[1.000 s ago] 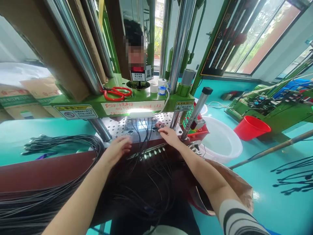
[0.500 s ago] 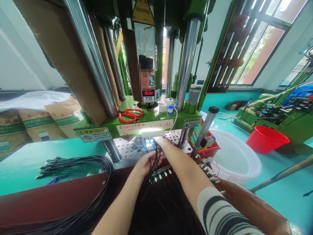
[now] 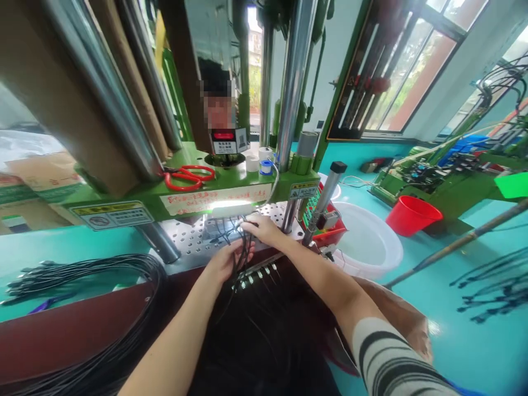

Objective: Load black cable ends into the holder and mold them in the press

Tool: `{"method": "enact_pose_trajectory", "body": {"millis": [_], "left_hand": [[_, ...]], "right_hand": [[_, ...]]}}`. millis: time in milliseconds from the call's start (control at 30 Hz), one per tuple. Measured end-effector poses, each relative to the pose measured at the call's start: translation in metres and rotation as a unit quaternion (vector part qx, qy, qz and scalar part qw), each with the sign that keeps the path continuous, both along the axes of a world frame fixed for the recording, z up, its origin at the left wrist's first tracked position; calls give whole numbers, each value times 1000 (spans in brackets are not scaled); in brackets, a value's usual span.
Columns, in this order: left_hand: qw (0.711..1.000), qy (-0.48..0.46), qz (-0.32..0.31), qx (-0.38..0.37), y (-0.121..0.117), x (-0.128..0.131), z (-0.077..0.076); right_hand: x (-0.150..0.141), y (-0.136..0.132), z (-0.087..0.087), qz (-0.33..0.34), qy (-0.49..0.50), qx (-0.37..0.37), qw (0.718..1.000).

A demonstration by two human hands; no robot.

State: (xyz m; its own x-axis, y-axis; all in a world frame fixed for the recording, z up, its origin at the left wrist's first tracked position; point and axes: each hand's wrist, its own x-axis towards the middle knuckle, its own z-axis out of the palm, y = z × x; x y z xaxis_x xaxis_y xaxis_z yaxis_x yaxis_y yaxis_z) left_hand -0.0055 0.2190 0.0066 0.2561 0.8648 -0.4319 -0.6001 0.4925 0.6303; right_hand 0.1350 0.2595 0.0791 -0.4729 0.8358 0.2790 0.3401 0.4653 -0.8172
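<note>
Black cables (image 3: 247,240) between hands, before the metal block (image 3: 211,230) | long axis far-to-near, near end veering left | left hand (image 3: 225,260) curled around them, nearer wearer; right hand (image 3: 264,230) farther, fingertips seemingly pinching cables; exact grip unclear

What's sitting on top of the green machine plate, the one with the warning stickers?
The green plate bears red-handled scissors, two white rolls and a blue-and-white spool. The brown panel hides some of its left side; what's behind can't be seen.
</note>
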Motion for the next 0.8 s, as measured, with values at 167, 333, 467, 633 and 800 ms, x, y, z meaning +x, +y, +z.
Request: {"method": "enact_pose_trajectory", "body": {"millis": [167, 333, 467, 633, 800], "left_hand": [[999, 35, -3, -13, 0, -3, -3], [997, 73, 15, -14, -3, 0, 3], [996, 90, 7, -17, -4, 0, 3], [997, 70, 25, -19, -4, 1, 4], [999, 28, 22, -22, -6, 4, 10]], "right_hand": [[151, -92, -33, -187, 29, 85, 978], [294, -168, -85, -527, -165, 46, 832], [308, -176, -98, -534, -149, 36, 831], [205, -116, -61, -324, -41, 12, 945], [62, -15, -28, -47, -52, -32, 997]]}}
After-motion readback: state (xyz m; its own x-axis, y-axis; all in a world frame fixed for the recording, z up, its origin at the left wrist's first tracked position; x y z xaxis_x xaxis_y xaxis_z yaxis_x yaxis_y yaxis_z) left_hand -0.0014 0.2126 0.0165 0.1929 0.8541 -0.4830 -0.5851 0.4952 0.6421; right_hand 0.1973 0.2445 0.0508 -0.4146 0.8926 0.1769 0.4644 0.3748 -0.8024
